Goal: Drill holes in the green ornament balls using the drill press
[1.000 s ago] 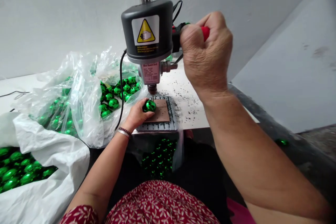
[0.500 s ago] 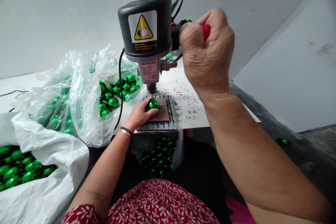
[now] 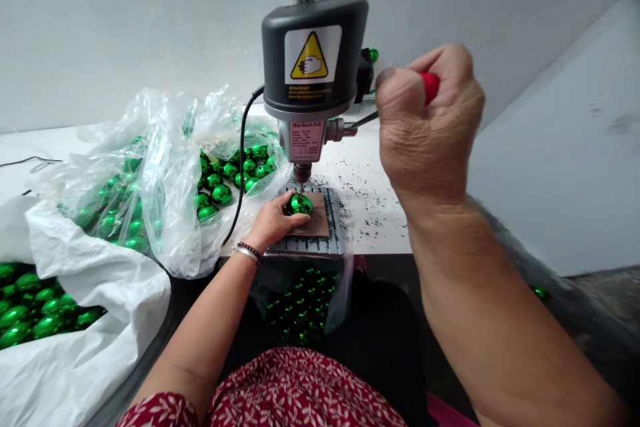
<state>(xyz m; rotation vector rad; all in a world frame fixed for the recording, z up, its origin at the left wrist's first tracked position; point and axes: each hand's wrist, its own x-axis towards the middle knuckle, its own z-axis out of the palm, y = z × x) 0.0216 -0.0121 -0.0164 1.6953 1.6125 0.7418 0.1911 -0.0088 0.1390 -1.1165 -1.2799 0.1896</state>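
Observation:
My left hand (image 3: 276, 219) grips a shiny green bauble (image 3: 302, 205) between thumb and fingers, holding it on a brown board (image 3: 320, 219). The board lies on the slotted metal base (image 3: 336, 233) of a small bench drill (image 3: 315, 57). Directly above the bauble is the drill's chuck (image 3: 301, 172), its thin bit reaching down to the bauble's top. Raised at the right of the drill head, my right hand (image 3: 429, 121) is wrapped around the red-ended feed lever (image 3: 431, 87). Most of the lever's grip is hidden by the fist.
Clear plastic bags (image 3: 170, 180) with many green baubles spread over the left of the white table (image 3: 380, 213). A white sack (image 3: 115, 300) of baubles sits at lower left. More baubles (image 3: 305, 303) hang in a bag below the table edge. A black cord (image 3: 242, 167) runs beside the drill.
The view has shifted, so the drill and both hands appear further right. My right hand sits a little lower relative to the drill head, still on the lever; my left hand keeps the bauble.

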